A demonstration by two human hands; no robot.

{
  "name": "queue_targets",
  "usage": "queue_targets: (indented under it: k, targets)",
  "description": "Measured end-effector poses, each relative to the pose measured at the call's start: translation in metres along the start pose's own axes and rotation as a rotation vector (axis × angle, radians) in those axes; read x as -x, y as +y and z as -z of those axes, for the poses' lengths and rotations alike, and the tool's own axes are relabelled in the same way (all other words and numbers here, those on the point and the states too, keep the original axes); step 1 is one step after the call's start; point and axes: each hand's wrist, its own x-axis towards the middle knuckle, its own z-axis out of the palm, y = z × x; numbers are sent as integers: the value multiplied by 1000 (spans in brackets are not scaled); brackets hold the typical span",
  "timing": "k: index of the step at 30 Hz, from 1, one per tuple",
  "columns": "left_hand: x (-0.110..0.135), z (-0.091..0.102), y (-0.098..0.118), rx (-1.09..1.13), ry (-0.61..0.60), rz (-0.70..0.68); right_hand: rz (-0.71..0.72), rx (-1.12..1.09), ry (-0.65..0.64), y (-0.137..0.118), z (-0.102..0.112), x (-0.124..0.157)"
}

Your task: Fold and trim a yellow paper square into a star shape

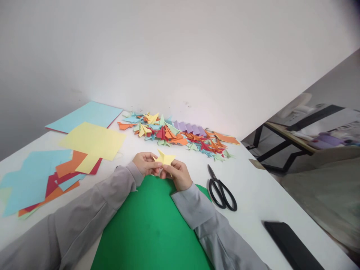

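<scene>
A small folded yellow paper star (165, 159) is held up between both hands, over the far end of a green sheet (146, 225). My left hand (145, 163) pinches its left side with thumb and fingers. On the other side, my right hand (179, 174) grips the lower right part, the thumb pressed on the paper. Fingers cover the star's lower points. Beyond the hands lies a long pile of folded paper pieces (168, 135) in orange, red, yellow, blue and green, with a row of purple folded pieces (189, 128) among them.
Black-handled scissors (221, 189) lie right of the green sheet, blades pointing away. A black flat object (291, 243) is at the near right edge. To the left are yellow paper (94, 138), blue paper (30, 176) and colored scraps. A blue sheet (87, 115) sits by the wall.
</scene>
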Motion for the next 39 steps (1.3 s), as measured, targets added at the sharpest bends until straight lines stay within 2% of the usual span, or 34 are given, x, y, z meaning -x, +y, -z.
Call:
queue_targets:
  k: [4, 12, 23, 29, 39]
  targets:
    - [-1, 2, -2, -24, -27, 7, 1, 77, -43, 0, 2, -1]
    - [0, 4, 0, -2, -27, 48, -67, 11, -92, -3, 3, -2]
    - [3, 2, 3, 62, -12, 75, -106, -84, -54, -7, 3, -1]
    - [3, 1, 3, 31, 6, 84, -41, -81, -5, -7, -1, 0]
    - [4, -1, 5, 2, 14, 108, -46, -43, -45, -4, 2, 0]
